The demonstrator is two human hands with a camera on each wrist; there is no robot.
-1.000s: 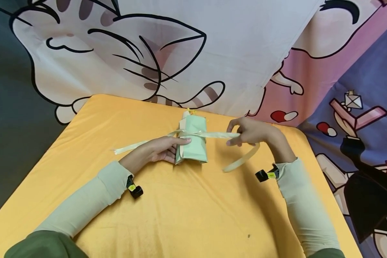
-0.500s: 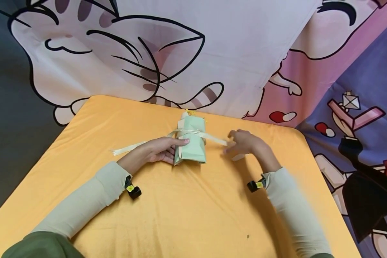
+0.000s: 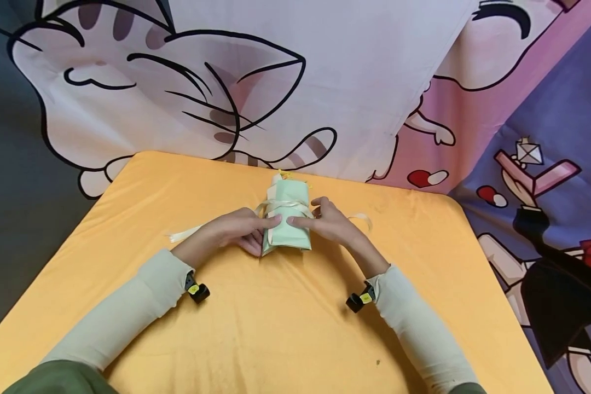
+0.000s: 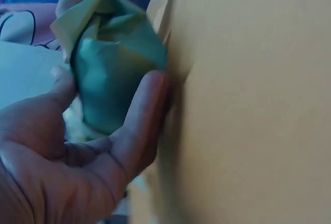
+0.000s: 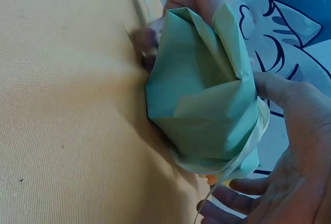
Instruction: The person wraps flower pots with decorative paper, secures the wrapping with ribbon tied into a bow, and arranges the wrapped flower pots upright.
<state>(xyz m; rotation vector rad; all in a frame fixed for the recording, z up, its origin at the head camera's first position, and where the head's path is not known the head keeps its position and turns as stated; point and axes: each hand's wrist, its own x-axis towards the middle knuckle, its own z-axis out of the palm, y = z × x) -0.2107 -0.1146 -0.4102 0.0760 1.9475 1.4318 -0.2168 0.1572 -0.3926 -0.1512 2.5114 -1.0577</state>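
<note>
A mint-green paper-wrapped package (image 3: 290, 232) stands out on the yellow cloth, with a cream ribbon (image 3: 288, 204) round its middle. My left hand (image 3: 238, 227) grips its left side, thumb on top; in the left wrist view, the fingers (image 4: 147, 94) press the opposite side from the thumb. At the right side is my right hand (image 3: 332, 221), its thumb touching the top. In the right wrist view, its loosely spread fingers (image 5: 232, 200) sit below the package beside a thin ribbon strand. Folded paper (image 5: 201, 79) forms the package's near end. One ribbon tail trails behind each hand.
Yellow cloth (image 3: 256, 328) covers the table, whose far edge lies just beyond the package. Small yellow bits (image 3: 287, 175) stick out at the package's far end. A cat-printed curtain (image 3: 364, 82) hangs behind, with a purple-blue printed one (image 3: 537, 137) on the right.
My right hand has let go of the stretched right ribbon tail and moved left to the package. That tail has dropped behind the hand. My left hand keeps its grip.
</note>
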